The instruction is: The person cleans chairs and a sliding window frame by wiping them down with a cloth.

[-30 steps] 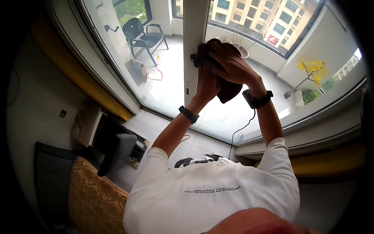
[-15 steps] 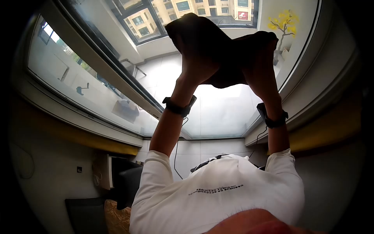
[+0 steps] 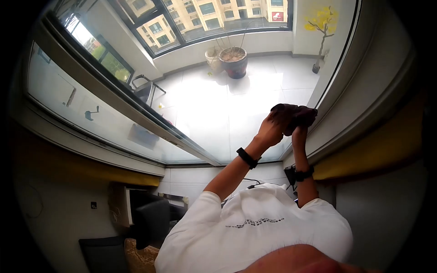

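A dark maroon cloth is bunched up in front of me, near the right frame of the glass door. My left hand is closed on its left side, the arm reaching across to the right. Under the cloth's right part, my right hand holds it from below, its fingers mostly hidden by the folds. Both hands are close together, and a black band sits on each wrist.
A glass sliding door panel stands to the left. Beyond are a plant pot, a chair and windows. Yellow curtains hang at both sides; a dark chair is behind at lower left.
Both hands have come down and to the right with the cloth, and closer together. The cloth was spread wide between them and is now bunched into a small bundle.
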A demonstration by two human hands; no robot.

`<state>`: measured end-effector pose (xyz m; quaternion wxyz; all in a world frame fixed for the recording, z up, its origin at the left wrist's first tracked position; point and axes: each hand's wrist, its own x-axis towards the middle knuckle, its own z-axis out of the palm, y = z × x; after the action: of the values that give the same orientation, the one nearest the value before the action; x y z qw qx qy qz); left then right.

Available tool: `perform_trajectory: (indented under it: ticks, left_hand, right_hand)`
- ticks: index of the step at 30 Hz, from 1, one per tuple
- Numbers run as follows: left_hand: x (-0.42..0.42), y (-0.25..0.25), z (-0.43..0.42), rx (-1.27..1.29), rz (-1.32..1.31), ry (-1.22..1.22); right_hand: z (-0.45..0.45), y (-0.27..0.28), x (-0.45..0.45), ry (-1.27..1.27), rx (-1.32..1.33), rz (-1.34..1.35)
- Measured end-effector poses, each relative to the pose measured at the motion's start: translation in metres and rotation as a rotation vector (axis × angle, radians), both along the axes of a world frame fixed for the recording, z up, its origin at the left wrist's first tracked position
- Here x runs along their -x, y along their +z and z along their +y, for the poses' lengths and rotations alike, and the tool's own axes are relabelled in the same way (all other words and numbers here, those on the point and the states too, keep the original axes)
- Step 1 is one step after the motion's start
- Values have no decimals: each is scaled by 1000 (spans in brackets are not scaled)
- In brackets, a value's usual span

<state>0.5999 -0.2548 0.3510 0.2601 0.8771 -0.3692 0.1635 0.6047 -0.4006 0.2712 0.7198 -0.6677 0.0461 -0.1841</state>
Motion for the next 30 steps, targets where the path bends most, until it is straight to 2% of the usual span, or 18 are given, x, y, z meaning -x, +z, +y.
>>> perform_trajectory:
  ticks: [2,4,6,8,10,12,14,15,16,18,20,22,24,26,27,28,30]
  left_hand:
    - [7,-23,21,-163,73,51]
    - [18,-27,39,-143,40,122]
    - [34,-9,59,-64,194,135]
    - [42,26,77,-107,513,227]
    - [46,23,95,132,559,257]
    - [48,34,111,328,837,101]
    - [50,40,120,590,1085,-58]
    - [48,35,127,558,1099,-64]
    - [55,47,131,658,1089,-108]
    - [50,36,145,828,1106,-178]
    - [52,29,151,984,965,-119]
    - [60,34,154,975,733,-139]
    - [71,64,159,911,810,-160]
    - [78,93,155,587,418,-97]
    - [79,105,152,590,375,-125]
    - [83,123,149,414,197,-48]
    - [77,125,138,358,130,7]
  right_hand:
    - [8,-8,-2,89,119,-107]
    - [20,3,-4,164,155,-43]
    - [40,34,3,92,-71,56]
    - [48,56,1,150,-246,68]
    - [49,87,1,310,-331,-1]
    - [58,122,-7,516,-460,-177]
    - [77,127,-23,378,-456,-294]
    - [87,124,-30,316,-337,-333]
    - [95,124,-32,258,-217,-374]
    - [119,145,2,399,-228,-195]
    - [133,137,14,538,-148,-4]
    - [140,120,15,557,-64,-169]
    - [133,126,13,554,-128,-219]
    - [125,143,9,531,-85,-301]
    - [125,146,4,493,-107,-331]
    - [126,155,8,445,-90,-306]
    - [131,144,-1,413,-93,-347]
